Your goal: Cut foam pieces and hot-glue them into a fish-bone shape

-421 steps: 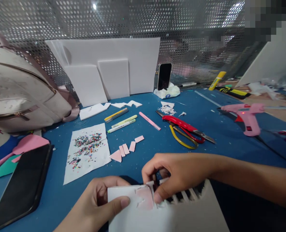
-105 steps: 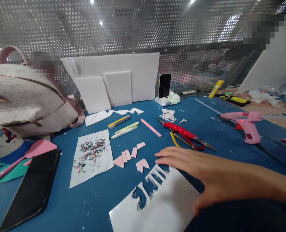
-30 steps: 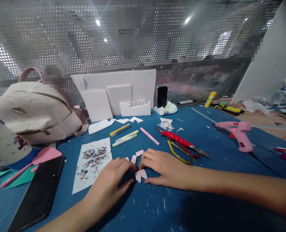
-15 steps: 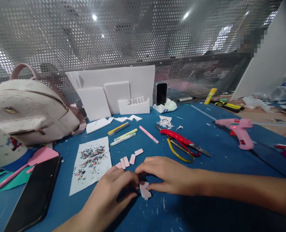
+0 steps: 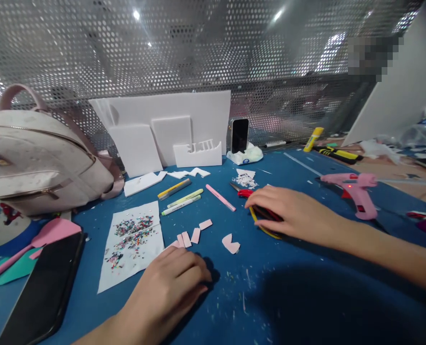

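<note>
My left hand (image 5: 173,282) rests on the blue table with its fingers curled together. Nothing shows in it, though its palm side is hidden. Small pink rectangular pieces (image 5: 186,239) lie just beyond its knuckles, one partly behind the hand. To its right sits a pink notched piece (image 5: 231,244), touched by neither hand. My right hand (image 5: 288,206) curls over the red-handled scissors (image 5: 245,192), hiding most of them. Its thumb lies by the yellow handle (image 5: 255,221) of a second cutting tool, with its fingers on the far side.
A paper sheet with glitter bits (image 5: 137,258) lies left of centre, near a black phone (image 5: 45,287). Several pens (image 5: 184,201) lie beyond the pink pieces. A pink glue gun (image 5: 356,184) stands at right. White foam boards (image 5: 133,148) and a backpack (image 5: 47,158) line the back.
My right hand has left the pink notched piece and moved up and right onto the scissors. The notched piece now lies farther up and right. My left hand has relaxed from its pinch beside the piece.
</note>
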A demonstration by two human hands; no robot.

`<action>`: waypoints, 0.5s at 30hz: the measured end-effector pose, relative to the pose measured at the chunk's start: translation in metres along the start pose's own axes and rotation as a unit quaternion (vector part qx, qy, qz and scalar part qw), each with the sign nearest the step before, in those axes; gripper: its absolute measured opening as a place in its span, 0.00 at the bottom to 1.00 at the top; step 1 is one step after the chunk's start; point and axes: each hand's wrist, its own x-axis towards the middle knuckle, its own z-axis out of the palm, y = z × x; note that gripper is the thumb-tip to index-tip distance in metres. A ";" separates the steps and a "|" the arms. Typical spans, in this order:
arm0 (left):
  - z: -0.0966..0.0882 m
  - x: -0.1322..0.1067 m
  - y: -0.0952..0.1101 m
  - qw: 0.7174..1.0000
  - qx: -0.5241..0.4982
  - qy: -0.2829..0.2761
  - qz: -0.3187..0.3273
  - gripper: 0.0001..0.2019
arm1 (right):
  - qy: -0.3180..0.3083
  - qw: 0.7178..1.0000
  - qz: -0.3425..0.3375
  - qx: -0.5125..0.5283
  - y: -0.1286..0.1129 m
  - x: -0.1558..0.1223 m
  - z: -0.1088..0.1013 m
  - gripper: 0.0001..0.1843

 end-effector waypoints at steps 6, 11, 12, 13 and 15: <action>0.003 0.031 -0.006 0.999 0.016 -0.036 0.014 0.14 | 0.043 0.988 0.127 -0.082 0.042 -0.005 0.004 0.22; 0.009 0.062 -0.009 0.995 0.022 -0.063 0.068 0.14 | 0.022 0.987 0.150 -0.060 0.054 -0.010 0.011 0.18; 0.009 0.066 -0.008 0.994 0.029 -0.069 0.076 0.13 | 0.027 0.987 0.150 -0.055 0.054 -0.011 0.010 0.18; 0.009 0.069 -0.007 0.993 0.038 -0.073 0.082 0.12 | 0.033 0.987 0.151 -0.048 0.054 -0.011 0.008 0.17; 0.009 0.071 -0.004 0.991 0.056 -0.078 0.089 0.13 | 0.048 0.987 0.152 -0.026 0.053 -0.013 0.000 0.17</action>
